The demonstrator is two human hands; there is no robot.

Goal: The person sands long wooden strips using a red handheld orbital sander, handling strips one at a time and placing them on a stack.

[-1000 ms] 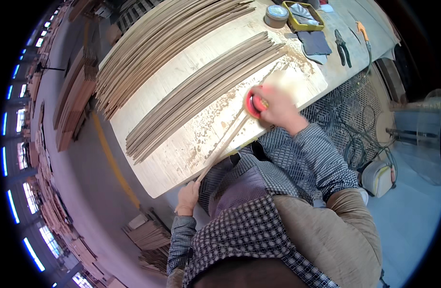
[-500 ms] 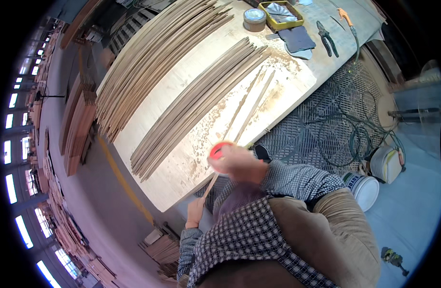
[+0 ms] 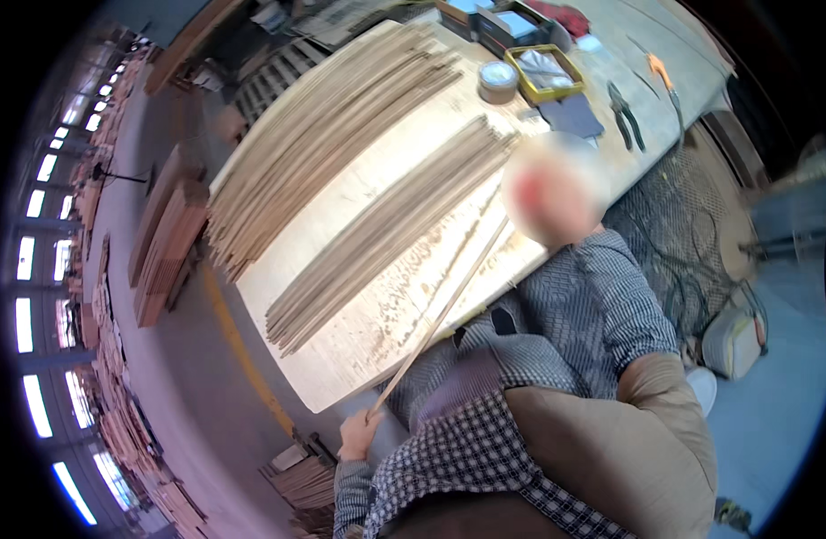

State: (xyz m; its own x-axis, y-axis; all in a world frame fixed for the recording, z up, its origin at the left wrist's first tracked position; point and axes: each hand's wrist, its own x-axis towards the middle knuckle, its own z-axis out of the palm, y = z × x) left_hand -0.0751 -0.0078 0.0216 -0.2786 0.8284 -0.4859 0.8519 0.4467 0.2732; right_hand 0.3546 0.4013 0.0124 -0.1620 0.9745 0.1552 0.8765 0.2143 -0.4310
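My left hand (image 3: 357, 436), low at the bench's near left corner, grips the end of a thin wooden strip (image 3: 433, 323) that runs diagonally up across the pale board (image 3: 305, 377). Over the board's right part, my right hand (image 3: 565, 211) is motion-blurred, closed on a red round object (image 3: 532, 189), possibly a tape roll. A bundle of thin brown strips (image 3: 381, 238) lies beside the held one, and a larger fanned bundle (image 3: 327, 144) lies farther back.
Back right: a round tin (image 3: 498, 81), yellow tray (image 3: 556, 85), dark pad (image 3: 570, 117), pliers (image 3: 626, 117) and an orange-handled hose tool (image 3: 660, 72). Stacked timber (image 3: 166, 251) stands left. A mat with coiled hoses (image 3: 691, 269) and buckets (image 3: 732, 341) lie right.
My right hand with the red object moved down along the strip toward me, then back up to the upper right. My left hand keeps its grip. The view has shifted slightly.
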